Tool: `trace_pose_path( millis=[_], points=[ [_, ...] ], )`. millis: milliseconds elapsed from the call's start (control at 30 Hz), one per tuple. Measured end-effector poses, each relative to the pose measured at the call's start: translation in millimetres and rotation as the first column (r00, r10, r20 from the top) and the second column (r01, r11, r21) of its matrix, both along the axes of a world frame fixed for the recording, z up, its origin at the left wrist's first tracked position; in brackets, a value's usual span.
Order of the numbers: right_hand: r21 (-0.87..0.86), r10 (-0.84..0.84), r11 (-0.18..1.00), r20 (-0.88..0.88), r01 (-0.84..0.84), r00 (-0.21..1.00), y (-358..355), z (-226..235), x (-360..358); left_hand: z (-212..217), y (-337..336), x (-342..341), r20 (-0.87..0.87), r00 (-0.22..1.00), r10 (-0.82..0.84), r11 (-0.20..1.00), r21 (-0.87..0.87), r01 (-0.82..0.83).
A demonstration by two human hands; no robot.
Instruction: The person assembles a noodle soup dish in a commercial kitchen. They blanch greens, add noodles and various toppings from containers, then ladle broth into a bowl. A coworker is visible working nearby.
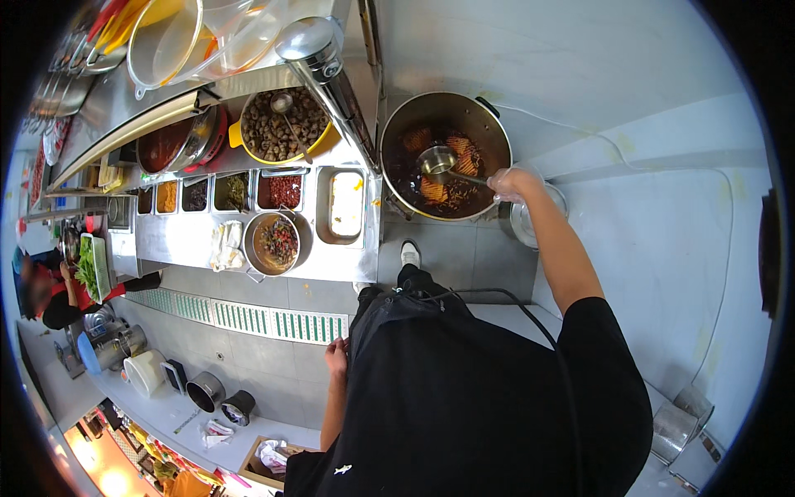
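Over the big steel pot (pixel 445 155) of dark red broth at the counter's right end, I see the ladle (pixel 439 161) bowl-up above the liquid, its handle clasped in my gloved right hand (pixel 511 184). My left hand (pixel 336 356) hangs loosely curled at my side, holding nothing. Left of the pot, a steel bowl (pixel 277 243) of noodles sits on the counter (pixel 174 240) below the seasoning trays (pixel 236 192).

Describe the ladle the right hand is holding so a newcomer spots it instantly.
Find the big round steel pot of dark red broth, right of the counter of small ingredient trays. The ladle sits over the middle of that pot, its thin handle running right to the right hand. It is the only shiny metal bowl-shaped scoop inside the pot, above orange ridged pieces.
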State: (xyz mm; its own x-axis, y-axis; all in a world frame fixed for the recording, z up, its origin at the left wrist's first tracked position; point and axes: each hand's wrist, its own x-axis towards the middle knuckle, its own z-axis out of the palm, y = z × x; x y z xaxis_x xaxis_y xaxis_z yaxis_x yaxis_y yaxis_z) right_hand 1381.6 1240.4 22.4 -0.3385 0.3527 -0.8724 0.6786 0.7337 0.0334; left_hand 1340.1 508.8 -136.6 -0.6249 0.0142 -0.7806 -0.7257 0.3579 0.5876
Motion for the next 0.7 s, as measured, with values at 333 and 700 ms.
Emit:
trace_pose_path(
  millis=[333, 700],
  points=[
    [0.145, 0.139, 0.981, -0.077, -0.127, 0.987, -25, 34, -34, -2, 18, -8, -0.051, 0.998, 0.031, 0.99, 0.139, -0.023],
    [0.122, 0.065, 0.991, -0.077, -0.055, 0.995, -28, -3, -8, 0, 24, -12, -0.004, 1.0, -0.006, 0.995, 0.095, 0.006]
  ],
)
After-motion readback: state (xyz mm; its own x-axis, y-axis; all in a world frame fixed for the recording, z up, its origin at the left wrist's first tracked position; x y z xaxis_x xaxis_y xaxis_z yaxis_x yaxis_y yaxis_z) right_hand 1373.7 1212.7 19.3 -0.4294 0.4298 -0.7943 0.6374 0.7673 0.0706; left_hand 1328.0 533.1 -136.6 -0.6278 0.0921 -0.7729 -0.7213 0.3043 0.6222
